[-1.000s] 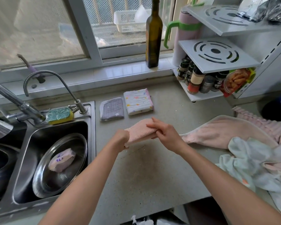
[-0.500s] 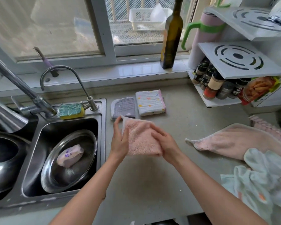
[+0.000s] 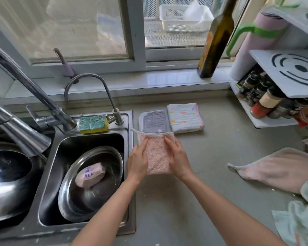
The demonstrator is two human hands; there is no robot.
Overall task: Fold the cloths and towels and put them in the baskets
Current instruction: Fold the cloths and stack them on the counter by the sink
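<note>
Steel sink (image 3: 130,174) on the left holds a metal bowl (image 3: 112,157) with a pale wrapped lump (image 3: 89,175) in it; a sponge (image 3: 93,124) sits on the rim behind. Outside the window stands a white basket (image 3: 176,20) with something white inside. On the worktop (image 3: 194,201) both hands lie flat, fingers straight, on a folded pink cloth (image 3: 156,157): left hand (image 3: 137,162) along its left edge, right hand (image 3: 178,158) along its right. Its far edge overlaps a folded grey cloth (image 3: 154,120), with a white cloth (image 3: 185,118) just beside that. A pink towel (image 3: 277,169) and a mint towel (image 3: 300,222) lie loose at the right.
</note>
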